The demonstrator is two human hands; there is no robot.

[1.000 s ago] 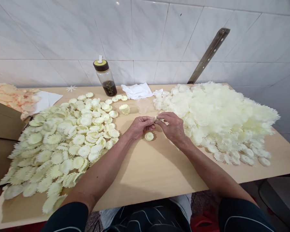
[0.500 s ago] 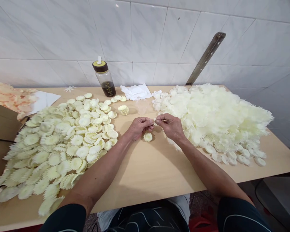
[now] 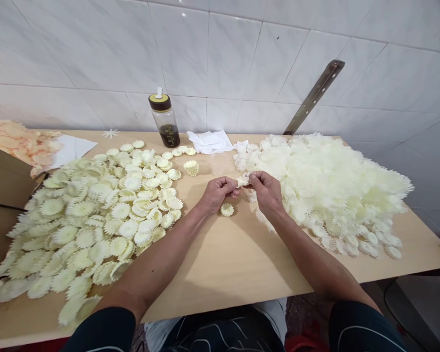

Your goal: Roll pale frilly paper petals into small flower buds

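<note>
Above the table, my left hand (image 3: pixel 219 193) and my right hand (image 3: pixel 267 193) face each other, fingertips pinched. Between them is a small pale frilled petal piece (image 3: pixel 243 181), gripped at its left side by my left hand and at its right by my right. Its exact layers are too small to make out. A cream scalloped petal disc (image 3: pixel 227 209) lies on the table just below my left hand. Behind my hands a short stack of cream petal discs (image 3: pixel 191 168) stands beside a thin translucent sheet (image 3: pixel 217 164).
A broad heap of cream scalloped discs (image 3: pixel 88 220) covers the left of the table (image 3: pixel 220 264). Thin whitish petals (image 3: pixel 326 181) pile up on the right. At the back stand a bottle of dark liquid (image 3: pixel 168 122), crumpled white tissue (image 3: pixel 209 142) and a slotted metal bar (image 3: pixel 314 98).
My hands have drawn slightly apart, and more of the pale petal piece shows between them. The whole view has shifted a little. The disc below my left hand stays on the table.
</note>
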